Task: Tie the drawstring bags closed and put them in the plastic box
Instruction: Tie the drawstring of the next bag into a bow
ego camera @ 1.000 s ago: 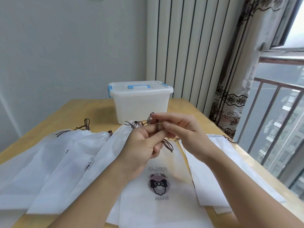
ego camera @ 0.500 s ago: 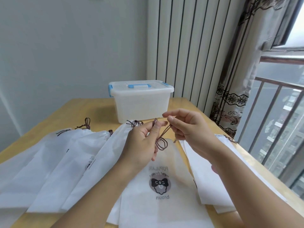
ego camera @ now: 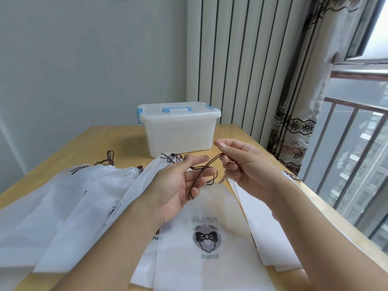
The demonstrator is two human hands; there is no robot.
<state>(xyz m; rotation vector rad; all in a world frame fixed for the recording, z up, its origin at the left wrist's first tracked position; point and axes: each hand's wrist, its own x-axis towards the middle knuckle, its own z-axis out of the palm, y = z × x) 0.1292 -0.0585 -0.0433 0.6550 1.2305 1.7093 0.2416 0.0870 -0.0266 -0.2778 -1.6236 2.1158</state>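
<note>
Both hands are up over the top edge of the nearest bag (ego camera: 207, 244) — the white one with the bow logo, lying flat on the wood surface (ego camera: 100, 143) on the near side of the box (ego camera: 178, 131). The brown cord (ego camera: 206, 172) from that bag runs between the two hands. The right hand (ego camera: 243, 164) has its fingers curled in, pinching one end of the cord just under the knuckles, with the index finger sticking out toward the box. The left hand (ego camera: 178, 185) is mostly spread, palm facing in, index finger straight; the cord loops across its fingers and one strand hangs down past the palm. Whether the left thumb actually pins the cord, can't tell from here.

The box sits behind the hands, lid on, blue handle and clips — well apart from the bag being worked on. Left of the box's front there's a fan of more white bags (ego camera: 69, 206) overlapping each other, their cords lying at the ends nearest the box. A couple more bags (ego camera: 264, 223) are stacked on the right, partly under the right forearm. A curtain (ego camera: 294, 131) hangs right of the box.
</note>
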